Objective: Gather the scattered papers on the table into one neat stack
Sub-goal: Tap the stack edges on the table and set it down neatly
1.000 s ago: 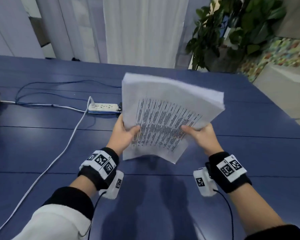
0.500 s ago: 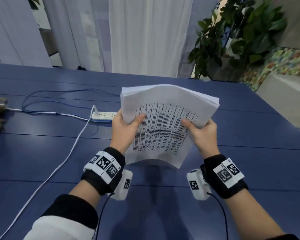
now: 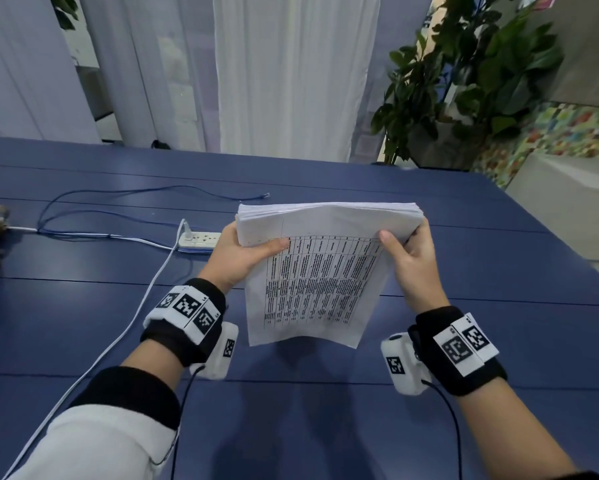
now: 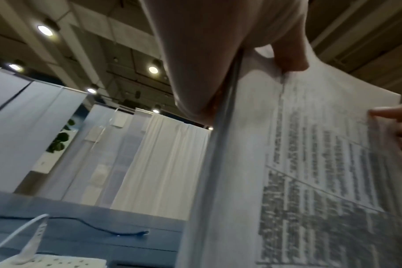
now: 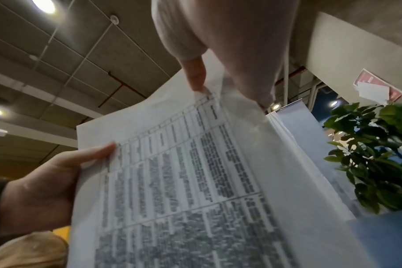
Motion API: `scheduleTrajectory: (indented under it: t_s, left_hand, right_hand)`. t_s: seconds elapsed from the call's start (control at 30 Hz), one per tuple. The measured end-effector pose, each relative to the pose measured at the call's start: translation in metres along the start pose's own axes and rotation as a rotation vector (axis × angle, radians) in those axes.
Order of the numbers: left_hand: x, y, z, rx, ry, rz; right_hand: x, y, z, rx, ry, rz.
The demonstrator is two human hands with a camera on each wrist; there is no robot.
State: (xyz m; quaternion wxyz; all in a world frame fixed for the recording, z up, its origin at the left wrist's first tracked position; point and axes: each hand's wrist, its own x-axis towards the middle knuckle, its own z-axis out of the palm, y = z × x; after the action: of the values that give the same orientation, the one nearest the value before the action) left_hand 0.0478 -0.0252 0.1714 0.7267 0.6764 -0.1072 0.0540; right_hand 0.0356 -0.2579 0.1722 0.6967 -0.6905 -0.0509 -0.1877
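White curtains [image 3: 296, 74], potted plant [image 3: 471, 81], blue table [image 3: 325, 403], round ceiling lights [image 4: 153, 69].

Papers [image 3: 322, 271]: white, black printed table grid. Desk [image 3: 464, 271]: dark blue. Power strip [image 3: 201, 239]: white. Wristbands [image 3: 187, 317]: black, with black-and-white square code markers. Curtain [image 3: 291, 74]: white.

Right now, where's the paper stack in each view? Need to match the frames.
Head: paper stack centre, lifted above the blue table, left hand and right hand gripping its sides.
Left wrist: fills the right half.
Right wrist: centre to bottom.
Shared landmark: the printed table on the top sheet.
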Motion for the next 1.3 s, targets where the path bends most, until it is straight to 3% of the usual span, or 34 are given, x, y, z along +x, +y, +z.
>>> scheduleTrajectory:
  t_s: [0.1, 0.23, 0.33, 0.57, 0.63, 0.77, 0.87, 1.0, 1.2, 1.3]
  left_hand:
    - [-0.003, -0.004, 0.009, 0.045, -0.022, -0.001]
    - [-0.003, -0.003, 0.016, 0.105, 0.14, 0.098]
    - [0.0, 0.003, 0.015, 0.082, 0.173, 0.139]
    - [-0.007, -0.016, 0.011, 0.058, 0.005, -0.007]
    - [-0.004, -0.017, 0.014, 0.046, 0.041, -0.007]
    - [0.0, -0.019, 0.023, 0.031, 0.115, 0.035]
    - [-0.002, -0.021, 0.026, 0.027, 0.139, 0.054]
    - [-0.004, -0.021, 0.024, 0.008, 0.137, 0.055]
    - [-0.004, -0.013, 0.029, -0.025, 0.174, 0.029]
    - [-0.001, 0.002, 0.029, -0.003, 0.182, 0.106]
  right_hand:
    - [-0.001, 0.002, 0.009, 0.039, 0.055, 0.023]
    - [0.0, -0.007, 0.019, 0.069, 0.116, -0.028]
    - [0.007, -0.017, 0.02, 0.051, 0.126, -0.109]
    - [0.002, -0.009, 0.002, -0.163, 0.116, -0.05]
    - [0.003, -0.017, 0.0, -0.345, 0.125, -0.124]
    - [0.005, -0.036, 0.015, -1.037, 0.203, -0.48]
    - [0.003, -0.042, 0.036, -1.28, 0.027, -0.717]
    - [0.004, -0.025, 0.048, -1.44, -0.261, -0.753]
    - [0.011, -0.022, 0.047, -1.402, -0.262, -0.804]
    - [0.014, -0.021, 0.047, -1.39, -0.26, -0.827]
